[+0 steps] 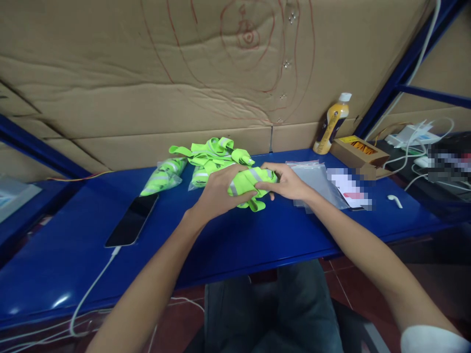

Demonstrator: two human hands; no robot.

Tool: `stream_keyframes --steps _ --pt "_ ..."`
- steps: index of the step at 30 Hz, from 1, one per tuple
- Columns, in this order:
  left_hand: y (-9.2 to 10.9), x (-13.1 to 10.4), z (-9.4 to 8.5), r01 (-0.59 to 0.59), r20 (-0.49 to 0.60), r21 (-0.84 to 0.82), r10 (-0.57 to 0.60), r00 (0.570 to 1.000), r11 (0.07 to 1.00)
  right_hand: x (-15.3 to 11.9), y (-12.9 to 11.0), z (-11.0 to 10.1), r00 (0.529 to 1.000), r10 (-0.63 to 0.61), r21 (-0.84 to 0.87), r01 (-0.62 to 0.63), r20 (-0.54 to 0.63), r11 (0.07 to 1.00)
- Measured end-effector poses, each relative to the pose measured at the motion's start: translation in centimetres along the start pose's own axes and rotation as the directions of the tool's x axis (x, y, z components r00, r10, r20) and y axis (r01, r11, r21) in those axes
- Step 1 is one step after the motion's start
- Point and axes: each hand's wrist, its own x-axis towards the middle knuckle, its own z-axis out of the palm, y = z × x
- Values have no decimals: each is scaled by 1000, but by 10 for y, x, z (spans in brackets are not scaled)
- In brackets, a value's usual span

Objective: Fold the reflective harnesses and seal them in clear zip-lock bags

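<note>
Between my two hands is a bundle of neon-yellow reflective strap [245,181] with silver-grey bands, folded into a thick roll. My left hand [222,189] wraps its left side, thumb across the front. My right hand [285,181] grips the right end, with the thumb in front and the other fingers partly hidden behind. A loose end of the strap hangs below the roll. Just behind my hands lies a loose heap of the same reflective straps [211,152]. To the left, a clear bag of folded straps [165,175] rests on the blue table [221,245].
Clear plastic bags [312,181] lie right of my hands, beside a partly blurred white paper [348,189]. A phone [132,220] charges at left. A yellow bottle [333,125], an open cardboard box [358,154] and a white earbud [395,200] are at right. Cardboard [184,108] lines the back.
</note>
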Motion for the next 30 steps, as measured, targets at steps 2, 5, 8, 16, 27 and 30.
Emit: stream_keyframes --steps 2,5,8,16,27,30 --pt "1 1 0 81 -58 -11 -82 995 997 0 2 2 996 -53 -23 51 -68 998" --pt "-1 3 -1 210 -101 -105 -221 970 972 -1 3 5 953 -255 -255 208 -166 944" --pt "-7 4 -2 291 29 -291 -296 955 911 -4 4 8 849 -521 -487 419 -90 766" --pt "-16 3 -6 486 286 -557 -394 874 674 -9 4 7 724 -684 -630 572 88 525" --pt "-3 3 -6 152 -47 -98 -157 986 983 -1 11 10 916 -402 -526 340 -4 779" --pt "2 1 -5 74 -49 -33 -76 996 997 1 15 6 936 -348 -525 324 55 787"
